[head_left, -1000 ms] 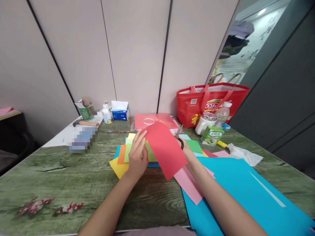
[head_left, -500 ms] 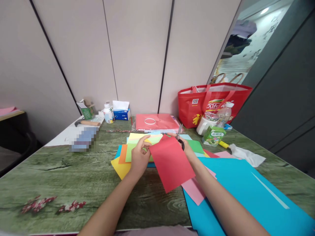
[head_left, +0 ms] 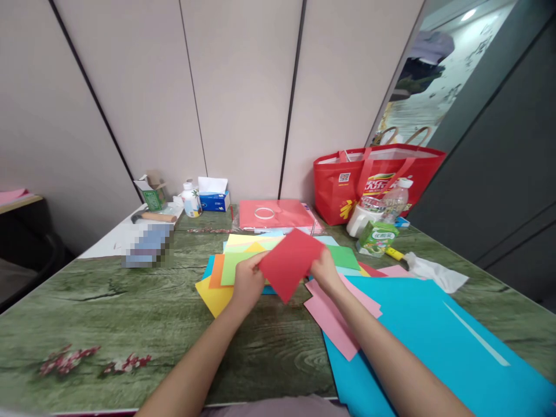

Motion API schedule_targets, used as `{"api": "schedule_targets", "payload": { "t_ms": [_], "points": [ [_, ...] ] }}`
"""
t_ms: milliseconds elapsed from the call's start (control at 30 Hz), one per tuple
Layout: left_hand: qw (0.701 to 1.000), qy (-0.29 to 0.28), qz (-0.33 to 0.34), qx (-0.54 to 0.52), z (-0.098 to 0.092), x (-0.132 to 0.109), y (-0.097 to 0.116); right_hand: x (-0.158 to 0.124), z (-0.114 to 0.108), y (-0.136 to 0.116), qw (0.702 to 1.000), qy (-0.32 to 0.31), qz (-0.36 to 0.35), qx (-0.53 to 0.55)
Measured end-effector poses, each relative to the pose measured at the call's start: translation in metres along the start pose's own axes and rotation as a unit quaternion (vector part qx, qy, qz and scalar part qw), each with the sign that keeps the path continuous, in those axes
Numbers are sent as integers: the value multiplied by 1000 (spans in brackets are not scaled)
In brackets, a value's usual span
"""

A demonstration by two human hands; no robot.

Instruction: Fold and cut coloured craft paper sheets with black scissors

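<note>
A red paper square (head_left: 293, 263) is held up in front of me, turned so that a corner points down. My left hand (head_left: 249, 281) pinches its left corner. At its right corner my right hand (head_left: 325, 269) is closed on the paper, slightly blurred. The tip of the scissors (head_left: 313, 227) shows behind the red paper; their handles are hidden. Coloured sheets, among them a light green one (head_left: 229, 269) and a yellow one (head_left: 215, 295), lie behind and under the hands. Pink paper (head_left: 332, 318) lies below my right forearm.
A large blue sheet (head_left: 434, 336) covers the right side of the table. Farther back stand a red bag (head_left: 334, 197), a green box (head_left: 377, 237), a tissue box (head_left: 215, 201) and a white bottle (head_left: 191, 200). A hammer (head_left: 158, 218) lies at the left.
The red paper has moved up and turned, with its right corner now at my right hand. The scissors' black handle has gone out of sight behind it, and more pink paper shows.
</note>
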State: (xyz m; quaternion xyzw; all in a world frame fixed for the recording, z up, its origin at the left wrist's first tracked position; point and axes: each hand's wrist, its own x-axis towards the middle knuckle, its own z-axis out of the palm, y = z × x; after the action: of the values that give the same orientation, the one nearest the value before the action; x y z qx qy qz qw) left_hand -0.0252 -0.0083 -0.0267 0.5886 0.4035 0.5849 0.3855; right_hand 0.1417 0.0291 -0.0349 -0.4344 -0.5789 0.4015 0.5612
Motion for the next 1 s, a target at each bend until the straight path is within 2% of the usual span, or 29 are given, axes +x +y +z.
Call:
{"api": "schedule_targets", "payload": {
  "t_ms": [67, 167, 200, 267, 367, 467, 567, 800, 1000],
  "points": [
    [985, 62, -87, -132, 2, 3, 4, -1, 3, -3, 999, 22, -3, 35],
    [935, 141, -156, -286, 1, 9, 8, -4, 6, -11, 996, 17, -20, 80],
    [923, 146, -165, -316, 0, 10, 10, -6, 8, -13, 996, -13, -22, 85],
    [906, 143, -179, -357, -2, 13, 12, -13, 13, -15, 988, -119, -4, 98],
    [886, 148, -191, -396, -4, 15, 15, -29, 26, -14, 947, -292, 47, 123],
    [885, 127, -161, -418, -5, 14, 18, -43, 40, -9, 915, -371, 79, 135],
    [889, 101, -142, -424, -5, 14, 22, -50, 50, -6, 912, -383, 84, 124],
    [910, 102, -103, -388, 0, 11, 21, -51, 54, -8, 929, -341, 74, 125],
    [925, 103, -145, -336, 3, 6, 19, -51, 56, -10, 940, -305, 61, 143]
  ]
}}
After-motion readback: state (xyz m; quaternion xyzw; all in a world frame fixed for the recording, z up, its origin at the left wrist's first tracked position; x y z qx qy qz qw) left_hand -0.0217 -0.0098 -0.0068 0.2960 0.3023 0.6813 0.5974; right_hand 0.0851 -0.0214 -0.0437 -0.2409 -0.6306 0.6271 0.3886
